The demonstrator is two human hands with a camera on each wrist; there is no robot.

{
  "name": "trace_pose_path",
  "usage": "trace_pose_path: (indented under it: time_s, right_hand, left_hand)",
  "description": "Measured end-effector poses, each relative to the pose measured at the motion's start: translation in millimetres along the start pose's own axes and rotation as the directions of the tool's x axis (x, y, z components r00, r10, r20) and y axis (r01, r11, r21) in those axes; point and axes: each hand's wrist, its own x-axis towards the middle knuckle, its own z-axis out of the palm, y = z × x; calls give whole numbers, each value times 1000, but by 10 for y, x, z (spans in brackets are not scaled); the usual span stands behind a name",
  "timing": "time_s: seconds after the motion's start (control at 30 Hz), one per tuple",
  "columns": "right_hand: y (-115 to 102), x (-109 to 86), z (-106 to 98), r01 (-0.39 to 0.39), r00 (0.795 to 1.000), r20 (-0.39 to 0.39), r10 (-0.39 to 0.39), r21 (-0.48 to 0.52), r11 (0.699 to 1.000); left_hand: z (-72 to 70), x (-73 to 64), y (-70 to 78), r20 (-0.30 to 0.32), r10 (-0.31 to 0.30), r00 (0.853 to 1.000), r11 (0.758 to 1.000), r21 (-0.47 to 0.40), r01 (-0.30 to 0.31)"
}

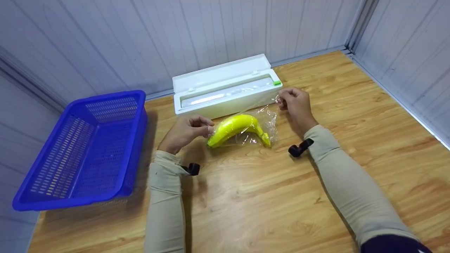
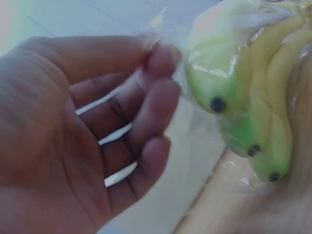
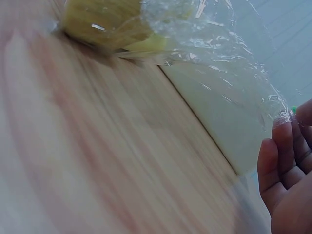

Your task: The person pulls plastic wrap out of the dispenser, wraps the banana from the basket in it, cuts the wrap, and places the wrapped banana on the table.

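Note:
A bunch of yellow bananas [image 1: 236, 125] with green, black-tipped ends [image 2: 218, 104] lies on the wooden table, covered by clear cling film [image 1: 269, 121]. At the bunch's left end, my left hand [image 1: 186, 131] pinches an edge of the film between thumb and index finger; its other fingers are bent [image 2: 146, 109]. My right hand [image 1: 297, 107] pinches a corner of the film [image 3: 243, 73] beyond the stem, holding it stretched up and away from the bananas. Behind them stands a white cling film box [image 1: 228, 96], its lid raised, a film roll [image 1: 228, 93] inside.
On the left is a blue perforated plastic basket [image 1: 132, 154] with nothing visible in it. A green slider [image 1: 277, 83] sits at the right end of the box. Ribbed white wall panels [image 1: 225, 31] stand behind the table [image 1: 253, 211] and at its right.

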Motion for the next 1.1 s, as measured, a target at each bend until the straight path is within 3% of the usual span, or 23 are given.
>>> trace_pose_path:
  time_s: [0.13, 0.33, 0.57, 0.8, 1.0, 1.1]
  right_hand:
    - [3, 0, 3, 0, 1000, 11, 0, 40, 999]
    - [12, -8, 22, -4, 1000, 19, 2, 82, 997]
    - [27, 1, 42, -20, 1000, 18, 19, 71, 997]
    - [12, -6, 49, 2, 1000, 4, -2, -23, 1000]
    - [12, -12, 54, 13, 1000, 2, -13, -22, 1000]
    - [10, -13, 63, 5, 1000, 1, -5, 4, 1000]
  left_hand:
    - [21, -8, 80, 38, -36, 999, 992, 122, 31]
    - [32, -4, 148, 65, -90, 994, 950, 304, 67]
    - [18, -54, 204, 89, -236, 968, 900, 396, 183]
    - [29, -86, 247, 65, -287, 956, 900, 360, 246]
    - [38, -97, 263, 39, -306, 951, 903, 329, 277]
    - [43, -99, 277, 1, -305, 952, 893, 348, 285]
